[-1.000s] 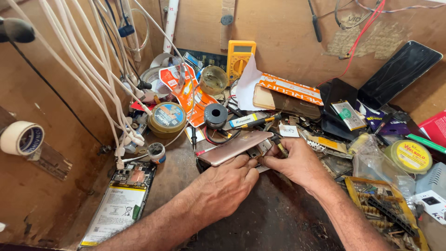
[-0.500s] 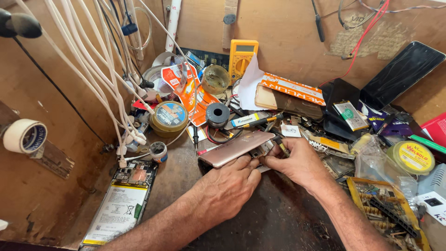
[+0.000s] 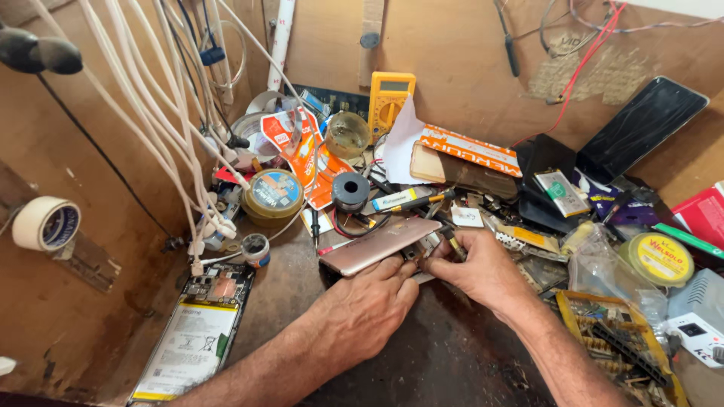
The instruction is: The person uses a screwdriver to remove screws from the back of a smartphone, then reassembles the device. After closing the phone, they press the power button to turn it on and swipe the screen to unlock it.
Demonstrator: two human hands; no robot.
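Note:
A rose-gold phone back cover (image 3: 377,245) lies tilted near the middle of the cluttered bench. My left hand (image 3: 366,309) rests palm down just below it, fingertips touching its lower edge. My right hand (image 3: 479,267) is at the cover's right end, fingers curled around a small metal tool or part (image 3: 452,243) pressed against that end. What exactly sits under the fingertips is hidden.
An opened phone with its battery showing (image 3: 192,335) lies at the lower left. White cables (image 3: 188,151) hang at the left. A yellow multimeter (image 3: 390,98), round tins (image 3: 273,194), a black phone screen (image 3: 641,128), a circuit board (image 3: 618,350) and a tape roll (image 3: 45,224) surround the hands.
Both hands stay at the phone cover; only small finger shifts and slight camera motion show.

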